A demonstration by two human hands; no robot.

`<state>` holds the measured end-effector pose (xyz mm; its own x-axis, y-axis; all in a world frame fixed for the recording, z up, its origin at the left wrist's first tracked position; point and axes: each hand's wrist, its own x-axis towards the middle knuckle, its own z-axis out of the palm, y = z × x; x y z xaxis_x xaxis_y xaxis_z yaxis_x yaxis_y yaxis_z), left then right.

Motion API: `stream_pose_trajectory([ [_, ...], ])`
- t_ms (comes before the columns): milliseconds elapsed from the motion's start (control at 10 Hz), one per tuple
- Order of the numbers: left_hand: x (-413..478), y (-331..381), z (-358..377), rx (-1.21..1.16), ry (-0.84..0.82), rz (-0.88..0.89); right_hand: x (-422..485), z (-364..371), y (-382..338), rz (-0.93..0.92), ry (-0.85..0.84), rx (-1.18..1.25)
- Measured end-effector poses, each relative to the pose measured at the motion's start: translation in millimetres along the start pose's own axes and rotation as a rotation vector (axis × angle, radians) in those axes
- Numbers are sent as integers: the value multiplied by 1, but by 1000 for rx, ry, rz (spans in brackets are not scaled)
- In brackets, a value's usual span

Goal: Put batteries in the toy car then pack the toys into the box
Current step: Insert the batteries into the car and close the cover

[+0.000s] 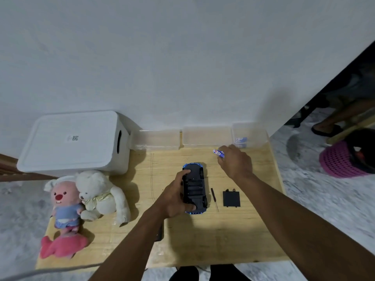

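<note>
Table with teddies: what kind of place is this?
Probably a room at home: light wooden table by a plain white wall, white plush bear, pink woven basket on the floor.

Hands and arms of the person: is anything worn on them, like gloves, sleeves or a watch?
No. The left hand and the right hand are bare: no gloves, and no ring shows. The left arm and the right arm are bare too, up to the picture's edge, with no sleeve, watch or bracelet in view.
</note>
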<state>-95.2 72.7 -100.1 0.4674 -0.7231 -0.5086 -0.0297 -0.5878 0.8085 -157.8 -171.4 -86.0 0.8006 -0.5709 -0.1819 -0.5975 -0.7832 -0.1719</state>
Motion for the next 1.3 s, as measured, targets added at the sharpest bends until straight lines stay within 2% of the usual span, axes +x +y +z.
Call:
stream_pose_trajectory([
  [200, 7, -9, -1, 4, -6, -40, 0, 16, -1, -35, 18, -28],
  [300, 5, -6, -3, -199, -95, -89, -4, 18, -3, -85, 10, -3],
  [400, -2, 8, -2, -300, -54, -106, -11, 20, -3, -58, 45, 117],
  [500, 0, 9, -2, -310, -14, -155, -12, 18, -3, 77, 59, 303],
  [600, -2, 9, -1, -118, -20, -115, -9, 13, 2, 268, -52, 392],
  [700, 0, 9, -4, -161, -37, -109, -6, 8, 7, 403, -101, 410],
  [800, 1, 12, -5, -182, -48, -123, -3, 6, 8, 348, -100, 235],
  [900, -3, 11, -6, -83, -56, -67, -2, -4, 7, 231, -49, 73],
  [1000, -3, 0, -6, -143, -57, -38, 0, -5, 4, 126, -11, -5],
  [1200, -3, 5, -5, -146, -63, -39, 4, 7, 0, 126, -26, -63],
  [1300, -2, 12, -4, -68, -7, -45, -1, 15, 1, 122, -17, 40],
])
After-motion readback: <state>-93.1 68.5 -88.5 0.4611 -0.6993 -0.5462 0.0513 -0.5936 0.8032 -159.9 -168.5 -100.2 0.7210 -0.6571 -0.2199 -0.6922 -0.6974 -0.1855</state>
